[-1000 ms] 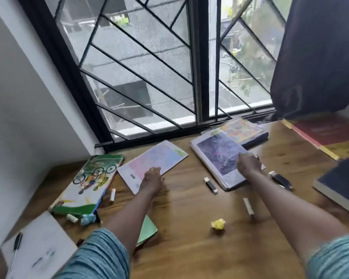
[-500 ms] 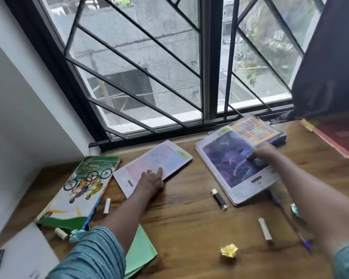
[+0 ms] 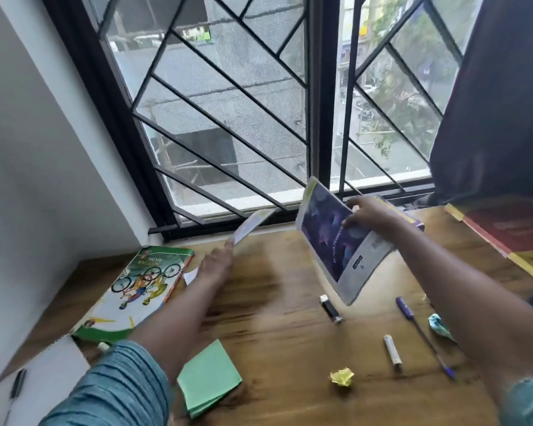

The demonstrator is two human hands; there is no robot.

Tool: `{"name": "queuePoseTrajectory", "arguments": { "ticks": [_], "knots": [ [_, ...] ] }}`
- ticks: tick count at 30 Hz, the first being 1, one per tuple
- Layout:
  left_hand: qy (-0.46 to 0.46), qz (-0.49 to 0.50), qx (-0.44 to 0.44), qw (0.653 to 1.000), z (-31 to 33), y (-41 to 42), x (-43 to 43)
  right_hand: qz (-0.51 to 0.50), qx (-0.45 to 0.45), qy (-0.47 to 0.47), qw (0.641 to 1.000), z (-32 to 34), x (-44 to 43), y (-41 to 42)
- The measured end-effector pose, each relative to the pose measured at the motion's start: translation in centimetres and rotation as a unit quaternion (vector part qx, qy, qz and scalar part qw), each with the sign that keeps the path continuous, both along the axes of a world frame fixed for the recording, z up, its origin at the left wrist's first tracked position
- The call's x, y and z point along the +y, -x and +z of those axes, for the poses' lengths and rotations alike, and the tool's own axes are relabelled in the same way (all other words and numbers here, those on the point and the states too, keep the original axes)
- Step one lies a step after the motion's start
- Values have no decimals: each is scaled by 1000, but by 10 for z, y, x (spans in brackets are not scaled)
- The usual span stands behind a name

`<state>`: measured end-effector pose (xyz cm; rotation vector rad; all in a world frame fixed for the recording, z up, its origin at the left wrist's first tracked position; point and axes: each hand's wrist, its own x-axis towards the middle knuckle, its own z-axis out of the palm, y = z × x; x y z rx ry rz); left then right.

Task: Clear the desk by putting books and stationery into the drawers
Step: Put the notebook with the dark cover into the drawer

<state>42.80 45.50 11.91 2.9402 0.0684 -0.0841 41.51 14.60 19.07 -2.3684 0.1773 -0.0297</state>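
Near desk [image 3: 274, 333]: pen [image 3: 406, 312] and marker [image 3: 393, 353] lie loose; light, likely to roll, best pinched mid-barrel.
Left hand [image 3: 217, 264]: fingers pinch thin booklet [image 3: 253, 224] clear of the desk; floppy, wants flat support.
Right hand [image 3: 373, 213]: fingers clamp purple notebook [image 3: 333, 241], tilted up; stiffer, heavier, grip near spine.

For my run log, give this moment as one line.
left hand: holds pale booklet, tilted up | right hand: holds purple book, raised off desk
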Motion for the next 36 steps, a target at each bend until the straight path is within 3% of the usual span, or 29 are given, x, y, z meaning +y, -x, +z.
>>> {"name": "queuePoseTrajectory", "arguments": {
  "ticks": [7, 10, 12, 15, 17, 21, 26, 28, 30, 31, 34, 36],
  "knots": [
    [106, -54, -170, 978, 56, 70, 18, -44, -118, 101, 987, 43, 58, 51],
    [246, -47, -227, 941, 78, 116, 17, -56, -206, 158, 964, 52, 98, 96],
    [338, -51, -262, 902, 84, 146, 19, -47, -261, 224, 938, 52, 126, 133],
    [405, -69, -342, 845, 80, 192, 17, 9, -362, 314, 878, 44, 164, 195],
    [491, -54, -313, 811, 74, 233, 13, 31, -401, 365, 839, 33, 188, 243],
    [707, 0, -216, 674, 66, 306, 0, 65, -363, 412, 833, 6, 218, 325],
    [829, 72, -91, 547, 55, 374, -19, 54, -360, 410, 836, -19, 210, 386],
    [839, 91, -63, 533, 49, 392, -27, 60, -361, 402, 839, -27, 199, 401],
    [834, 80, -31, 545, 45, 407, -38, 85, -350, 391, 847, -35, 184, 414],
    [819, 71, -24, 569, 44, 415, -45, 97, -331, 374, 861, -36, 174, 422],
    [725, 54, -4, 687, 36, 433, -70, 86, -288, 303, 904, -41, 136, 447],
    [694, 52, 29, 718, 34, 445, -95, 52, -271, 276, 921, -42, 103, 463]
  ]
}}
